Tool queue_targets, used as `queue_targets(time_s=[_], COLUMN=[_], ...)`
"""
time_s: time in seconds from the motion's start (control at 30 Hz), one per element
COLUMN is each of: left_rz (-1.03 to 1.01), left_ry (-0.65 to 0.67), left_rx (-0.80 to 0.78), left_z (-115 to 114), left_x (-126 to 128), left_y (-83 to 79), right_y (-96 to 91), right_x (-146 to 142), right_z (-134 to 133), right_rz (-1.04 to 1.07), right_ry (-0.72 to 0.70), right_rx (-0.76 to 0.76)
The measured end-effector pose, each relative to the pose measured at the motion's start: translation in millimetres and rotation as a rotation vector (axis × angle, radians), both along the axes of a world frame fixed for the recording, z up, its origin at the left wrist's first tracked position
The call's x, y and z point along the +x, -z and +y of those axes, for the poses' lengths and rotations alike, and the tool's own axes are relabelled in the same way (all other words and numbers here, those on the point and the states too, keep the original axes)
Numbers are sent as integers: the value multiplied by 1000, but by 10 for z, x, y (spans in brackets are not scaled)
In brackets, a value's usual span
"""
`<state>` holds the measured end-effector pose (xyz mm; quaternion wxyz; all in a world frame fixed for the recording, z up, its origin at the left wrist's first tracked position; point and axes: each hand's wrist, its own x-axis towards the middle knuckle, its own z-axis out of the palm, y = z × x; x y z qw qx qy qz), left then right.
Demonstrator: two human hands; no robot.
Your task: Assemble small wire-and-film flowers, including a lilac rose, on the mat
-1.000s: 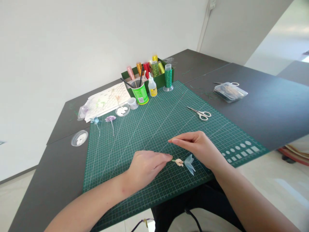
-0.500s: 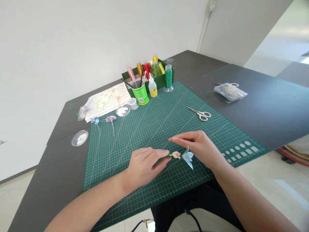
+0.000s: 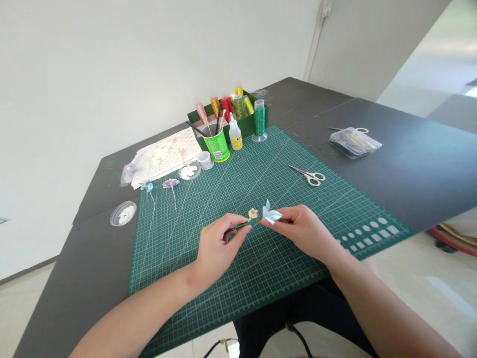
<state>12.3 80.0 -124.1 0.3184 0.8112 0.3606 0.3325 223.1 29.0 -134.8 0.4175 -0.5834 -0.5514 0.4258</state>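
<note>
My left hand point(image 3: 219, 243) pinches the green-wrapped stem point(image 3: 244, 225) of a small flower spray between thumb and fingers. A cream blossom point(image 3: 253, 214) stands up from the stem just past those fingertips. Beside it, a pale blue flower point(image 3: 271, 215) with pointed petals sits in front of my right hand point(image 3: 301, 228). The right fingers are closed together at the stem's far end; the blue petals partly cover them, and what they grip is hidden. Both hands are held over the green cutting mat point(image 3: 208, 199).
Small scissors point(image 3: 313, 178) lie right of centre. Behind are a green can point(image 3: 217, 146) of tools, a glue bottle point(image 3: 235, 134), a teal thread spool point(image 3: 260, 119) and a box point(image 3: 208, 119) of spools. A blue flower point(image 3: 147, 187) and a purple flower point(image 3: 171, 184) lie left.
The spray has turned and risen, its blossoms now pointing up rather than right and down. My left hand has shifted slightly left and up; my right fingers have come down to the blue flower.
</note>
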Motion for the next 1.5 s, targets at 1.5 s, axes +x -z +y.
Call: queue_targets(time_s=[1.5], left_rz=[-303], left_ry=[106], left_rx=[-845], left_z=[153], left_x=[110], left_y=[106], right_y=[167], right_x=[-64], right_z=[-3], right_rz=[-347], right_ry=[43], right_rx=[190])
